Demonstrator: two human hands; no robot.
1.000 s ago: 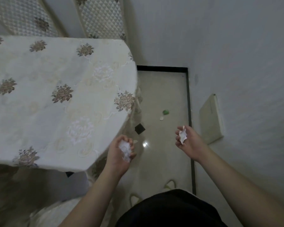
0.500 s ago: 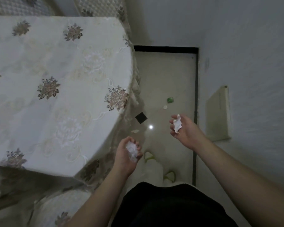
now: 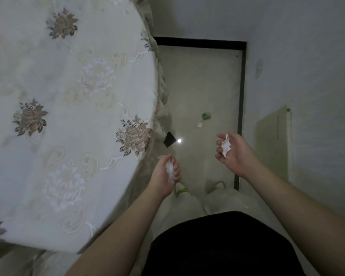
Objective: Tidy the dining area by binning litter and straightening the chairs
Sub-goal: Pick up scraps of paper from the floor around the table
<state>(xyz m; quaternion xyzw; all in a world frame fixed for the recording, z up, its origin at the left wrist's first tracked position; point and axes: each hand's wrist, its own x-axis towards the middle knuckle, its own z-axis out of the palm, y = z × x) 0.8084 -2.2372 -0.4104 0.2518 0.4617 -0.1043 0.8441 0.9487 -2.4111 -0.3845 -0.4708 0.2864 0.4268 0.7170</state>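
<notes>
I'm holding litter in both hands, standing between the table (image 3: 72,96) edge and the wall. Left hand (image 3: 165,176) is curling around a crumpled white wad (image 3: 170,172), fingers wrapping it fully. Right hand (image 3: 234,154) is pinching a flatter white scrap (image 3: 225,146) between thumb and fingers, palm half turned up.

Handling read: both pieces are looking like tissue or thin paper, so near weightless, soft, compressible. No breakage risk; the real risk is dropping them, since a loose grip or a draught is enough. The scrap is sticking out past the fingers, so I'm thinking it wants balling into the palm.

More litter is lying on the floor ahead: a green piece (image 3: 206,116) and a small pale piece (image 3: 199,125) just beside it, well apart from my hands. Both are probably light too; taking them means a fingertip pinch from above, and a spare finger.

No bin showing in view.
</notes>
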